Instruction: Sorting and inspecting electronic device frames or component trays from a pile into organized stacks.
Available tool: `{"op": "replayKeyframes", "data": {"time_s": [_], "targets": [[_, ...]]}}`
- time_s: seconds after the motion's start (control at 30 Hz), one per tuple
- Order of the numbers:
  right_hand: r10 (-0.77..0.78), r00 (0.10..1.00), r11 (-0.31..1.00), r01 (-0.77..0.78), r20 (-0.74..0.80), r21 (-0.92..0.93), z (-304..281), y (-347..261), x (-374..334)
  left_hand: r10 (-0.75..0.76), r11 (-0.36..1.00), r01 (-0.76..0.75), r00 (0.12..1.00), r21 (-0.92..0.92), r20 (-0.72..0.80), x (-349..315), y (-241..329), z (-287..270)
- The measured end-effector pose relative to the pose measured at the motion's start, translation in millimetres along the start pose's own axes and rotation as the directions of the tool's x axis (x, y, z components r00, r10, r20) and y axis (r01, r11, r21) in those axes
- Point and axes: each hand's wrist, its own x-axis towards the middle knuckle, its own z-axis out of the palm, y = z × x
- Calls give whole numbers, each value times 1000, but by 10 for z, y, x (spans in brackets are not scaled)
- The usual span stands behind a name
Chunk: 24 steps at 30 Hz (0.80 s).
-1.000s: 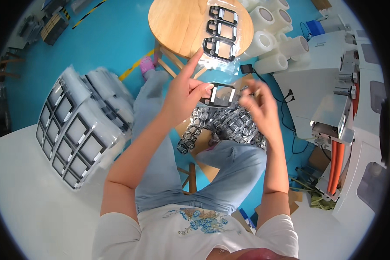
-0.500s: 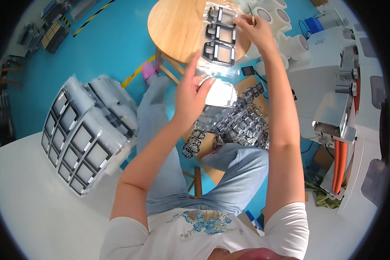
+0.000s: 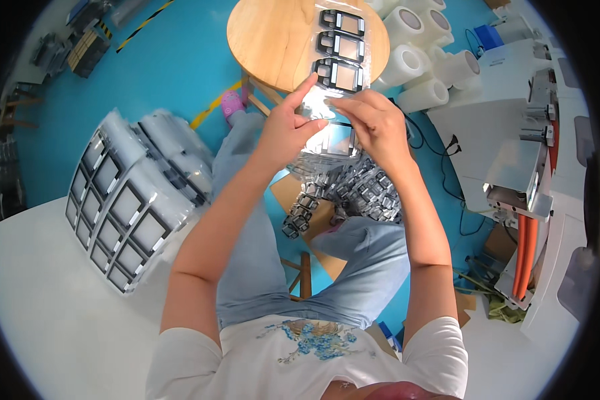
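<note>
A clear film strip [image 3: 341, 98] carrying black frames with window panes runs from the round wooden stool top [image 3: 267, 47] down toward my lap. My left hand [image 3: 285, 130] grips the strip's left edge, thumb over it and index finger stretched along it. On the strip's right side my right hand [image 3: 378, 127] is closed, thumb and index finger pinched over a glaring part of the film between two frames. What that pinch holds is hidden. Below both hands a heap of framed strips [image 3: 367, 190] lies on cardboard by my knees.
Stacks of film sheets with black frames [image 3: 123, 230] stand on the white table [image 3: 40, 280] at left. Rolls of clear film [image 3: 423, 95] sit beyond the stool at right. A white machine [image 3: 507, 120] with orange tubes [image 3: 526, 257] and loose black cables [image 3: 460, 193] is on the right.
My right hand has come down from the strip's far end, where it held a thin pointed tool, to near my left hand. The strip's near frame has tilted, its glare shifting.
</note>
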Motion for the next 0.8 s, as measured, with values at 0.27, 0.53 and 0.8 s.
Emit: {"op": "replayKeyframes", "data": {"time_s": [0.27, 0.53, 0.8], "targets": [[165, 981, 868, -94, 105, -488, -383, -198, -248, -68, 986, 68, 998, 153, -4, -93, 99, -5], [390, 910, 811, -413, 143, 415, -477, -376, -486, 40, 972, -10, 992, -236, 121, -401, 0, 92], [572, 814, 741, -463, -97, 487, -270, 717, 952, 158, 961, -198, 966, -191, -205, -316, 198, 331]]}}
